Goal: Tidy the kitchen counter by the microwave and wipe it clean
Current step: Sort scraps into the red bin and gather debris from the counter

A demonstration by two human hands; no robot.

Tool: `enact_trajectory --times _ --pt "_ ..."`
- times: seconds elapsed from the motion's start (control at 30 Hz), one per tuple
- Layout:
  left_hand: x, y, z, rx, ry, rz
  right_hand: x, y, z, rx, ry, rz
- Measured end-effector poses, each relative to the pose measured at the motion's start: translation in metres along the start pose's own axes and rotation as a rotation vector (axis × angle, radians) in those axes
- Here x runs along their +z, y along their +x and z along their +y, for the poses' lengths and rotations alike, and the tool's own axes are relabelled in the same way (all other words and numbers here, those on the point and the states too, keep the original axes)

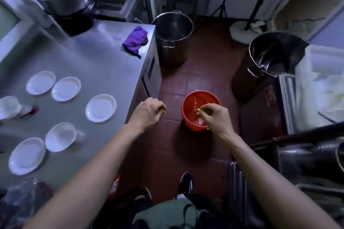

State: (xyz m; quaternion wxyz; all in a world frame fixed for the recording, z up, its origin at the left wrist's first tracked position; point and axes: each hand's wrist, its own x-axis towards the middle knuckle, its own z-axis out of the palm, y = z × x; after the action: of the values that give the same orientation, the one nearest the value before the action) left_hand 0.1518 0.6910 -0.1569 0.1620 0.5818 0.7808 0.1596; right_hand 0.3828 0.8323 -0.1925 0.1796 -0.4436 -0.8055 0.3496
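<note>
My right hand (214,117) pinches yellow scraps (199,110) over the red bucket (188,104) at centre frame, my left hand (149,111) curled beside it — drop them dead centre.

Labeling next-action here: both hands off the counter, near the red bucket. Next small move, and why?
Probably let go of the yellow bits so they drop: the right hand pinches them directly over the red bucket, and the left hand holds another speck beside it; the purple cloth lies unused on the counter.

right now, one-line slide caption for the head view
Both hands, right hand and left hand, pinch yellow scraps over a red bucket on the tiled floor beside the steel counter.
</note>
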Motion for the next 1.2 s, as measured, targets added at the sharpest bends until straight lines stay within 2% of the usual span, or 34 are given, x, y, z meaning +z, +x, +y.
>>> enact_trajectory --times 0.17,0.3,0.6,0.83,1.0,1.2 --pt "0.033 0.044 0.018 0.058 -0.041 -0.092 -0.009 0.002 0.047 0.162 0.014 0.025" --pt "0.059 0.083 0.016 0.044 -0.096 -0.154 -0.005 0.02 0.067 0.223 -0.019 0.014" --pt "0.107 0.19 -0.035 -0.069 -0.25 -0.312 0.019 0.117 0.089 0.351 -0.167 -0.136" --pt "0.156 0.249 -0.058 -0.14 -0.311 -0.487 0.056 0.166 0.12 0.526 -0.115 -0.184" --pt "0.206 0.288 -0.063 -0.189 -0.324 -0.539 0.081 0.195 0.172 0.623 -0.065 -0.264" --pt "0.295 0.327 -0.075 -0.309 -0.333 -0.557 0.124 0.226 0.26 0.612 -0.07 -0.355"
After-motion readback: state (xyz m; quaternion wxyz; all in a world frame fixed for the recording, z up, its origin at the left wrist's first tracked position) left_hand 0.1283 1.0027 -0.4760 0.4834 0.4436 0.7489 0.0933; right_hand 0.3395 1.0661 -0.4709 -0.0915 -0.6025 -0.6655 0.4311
